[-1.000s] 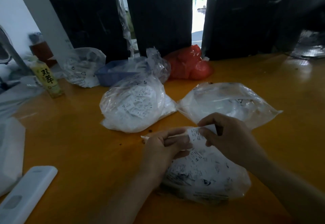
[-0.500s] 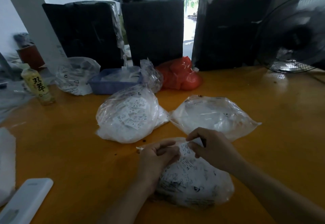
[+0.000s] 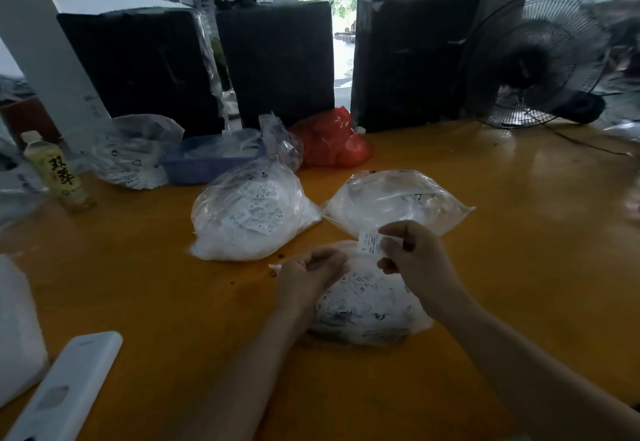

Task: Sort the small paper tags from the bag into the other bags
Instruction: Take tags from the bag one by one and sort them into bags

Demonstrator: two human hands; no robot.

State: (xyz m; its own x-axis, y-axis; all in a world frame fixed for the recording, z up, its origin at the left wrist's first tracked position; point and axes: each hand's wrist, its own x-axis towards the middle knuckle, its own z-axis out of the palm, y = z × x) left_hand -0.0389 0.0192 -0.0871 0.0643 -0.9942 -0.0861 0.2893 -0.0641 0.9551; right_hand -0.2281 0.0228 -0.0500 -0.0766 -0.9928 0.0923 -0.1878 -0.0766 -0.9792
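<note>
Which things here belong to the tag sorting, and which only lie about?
For the job:
small white printed paper tag, pinched by right hand
left hand
near clear plastic bag of tags
two clear plastic bags behind

Lying about:
red plastic bag
green drink bottle
black fan
blue plastic tray

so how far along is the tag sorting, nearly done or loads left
Already done: the round clear plastic bag and the flatter clear plastic bag behind each hold white tags. In hand: the right hand pinches one small white printed paper tag, while the left hand grips the near clear bag. Left: that near bag looks well stuffed with tags, so probably plenty.
</note>
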